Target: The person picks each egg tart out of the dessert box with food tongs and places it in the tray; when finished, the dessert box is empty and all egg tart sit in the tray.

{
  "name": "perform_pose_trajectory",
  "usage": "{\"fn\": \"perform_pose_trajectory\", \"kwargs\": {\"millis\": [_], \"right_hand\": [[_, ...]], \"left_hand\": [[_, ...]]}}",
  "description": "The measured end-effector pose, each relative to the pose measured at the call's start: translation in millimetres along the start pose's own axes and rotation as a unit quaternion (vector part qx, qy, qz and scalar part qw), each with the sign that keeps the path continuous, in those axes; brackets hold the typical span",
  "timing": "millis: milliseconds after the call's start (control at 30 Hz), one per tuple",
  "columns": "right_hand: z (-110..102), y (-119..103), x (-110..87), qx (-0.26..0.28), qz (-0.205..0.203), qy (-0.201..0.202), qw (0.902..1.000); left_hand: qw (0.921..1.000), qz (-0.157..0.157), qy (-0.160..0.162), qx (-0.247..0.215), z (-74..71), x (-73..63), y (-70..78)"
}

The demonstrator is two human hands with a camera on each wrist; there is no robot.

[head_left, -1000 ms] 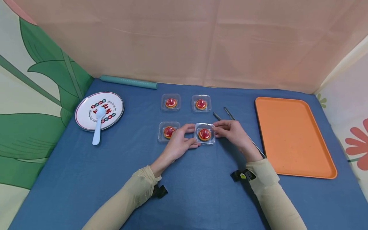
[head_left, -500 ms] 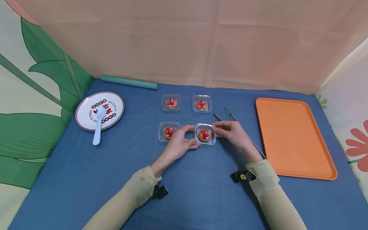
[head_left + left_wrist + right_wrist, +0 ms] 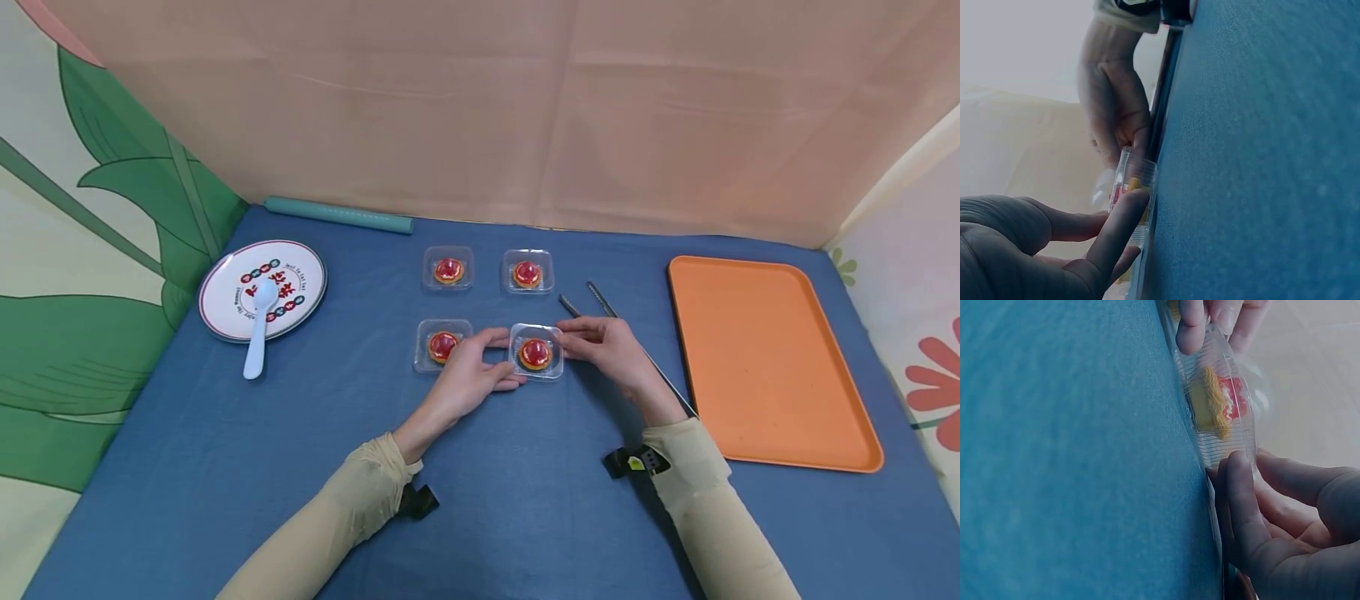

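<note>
In the head view, a clear plastic box (image 3: 546, 374) with a small red-topped tart (image 3: 535, 355) inside sits on the blue cloth. My left hand (image 3: 469, 369) grips its left side, thumb near the front corner and forefinger toward the back. At the right edge, my right hand (image 3: 609, 343) pinches the box between thumb and fingers. The right wrist view shows the ribbed wall of the box (image 3: 1216, 447) and its domed lid between both hands. Another boxed tart (image 3: 443, 345) lies just left, partly behind my left hand.
Behind stand two more boxed tarts (image 3: 448, 270). Metal tongs (image 3: 602, 299) lie partly under my right arm, beside an orange tray (image 3: 772, 358). At left, a white spoon (image 3: 256, 346) rests on a white plate (image 3: 221, 296). A teal roll (image 3: 337, 213) lies along the back edge.
Both hands keep their hold on the box, almost still. The whole head view has shifted very slightly.
</note>
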State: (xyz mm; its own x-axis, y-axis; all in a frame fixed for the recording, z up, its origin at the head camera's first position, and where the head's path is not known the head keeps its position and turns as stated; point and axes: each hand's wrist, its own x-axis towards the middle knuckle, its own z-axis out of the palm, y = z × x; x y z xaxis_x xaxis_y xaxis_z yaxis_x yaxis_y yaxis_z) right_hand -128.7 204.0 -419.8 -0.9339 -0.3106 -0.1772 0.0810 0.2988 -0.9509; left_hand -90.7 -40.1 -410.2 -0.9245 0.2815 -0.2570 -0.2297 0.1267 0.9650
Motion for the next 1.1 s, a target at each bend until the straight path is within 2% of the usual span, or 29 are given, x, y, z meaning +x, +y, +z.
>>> {"fn": "perform_pose_trajectory", "kwargs": {"millis": [300, 533, 867, 1100], "right_hand": [[0.3, 2.0, -1.1, 0.012, -0.008, -0.010, 0.9998], [1.1, 1.0, -1.5, 0.018, -0.013, -0.001, 0.9998], [2.6, -1.3, -1.4, 0.012, -0.025, -0.011, 0.9996], [1.5, -3.0, -2.7, 0.007, -0.007, -0.006, 0.9999]], "left_hand": [[0.9993, 0.018, 0.004, 0.033, 0.4, -0.7, -0.4], [0.9998, 0.014, -0.007, -0.009, 1.1, -0.4, 0.8], [0.9998, 0.013, -0.009, -0.008, 0.9, -1.6, -0.1], [0.9998, 0.011, -0.011, -0.012, -0.6, -1.3, 0.8]]}}
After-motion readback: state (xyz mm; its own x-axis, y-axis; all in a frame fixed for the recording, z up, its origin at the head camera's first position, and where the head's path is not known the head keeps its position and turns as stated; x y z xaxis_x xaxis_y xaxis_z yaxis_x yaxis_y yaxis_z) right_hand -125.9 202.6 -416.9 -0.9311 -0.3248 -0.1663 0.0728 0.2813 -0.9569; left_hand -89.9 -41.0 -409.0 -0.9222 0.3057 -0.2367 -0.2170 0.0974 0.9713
